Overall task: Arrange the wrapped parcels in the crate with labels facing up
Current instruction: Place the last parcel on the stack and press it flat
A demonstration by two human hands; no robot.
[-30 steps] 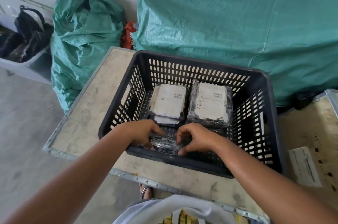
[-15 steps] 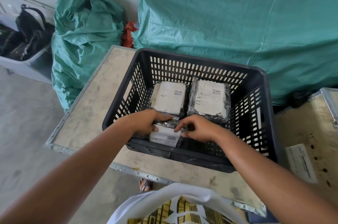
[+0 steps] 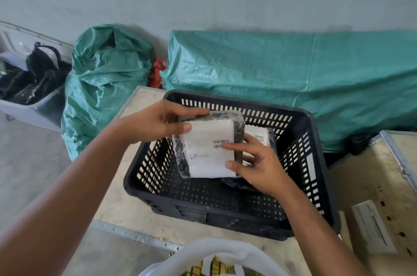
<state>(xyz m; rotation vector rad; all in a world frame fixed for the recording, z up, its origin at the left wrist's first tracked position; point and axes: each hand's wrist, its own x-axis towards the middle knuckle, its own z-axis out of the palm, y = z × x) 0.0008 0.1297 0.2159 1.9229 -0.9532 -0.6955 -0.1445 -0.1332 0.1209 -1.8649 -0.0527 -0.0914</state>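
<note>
A second parcel [image 3: 259, 138] lies mostly hidden behind the right hand [image 3: 257, 163]; both it and the left hand [image 3: 155, 122] pinch the label-up parcel [image 3: 208, 149] between them over the crate [image 3: 313, 163].

One head-worn wide-angle camera looks forward and steeply down from above the near edge of the desk [image 3: 135, 214], facing the wall behind it. It sits close, so the forearms fill the lower frame, reaching to the crate [image 3: 316, 158] at centre.
</note>
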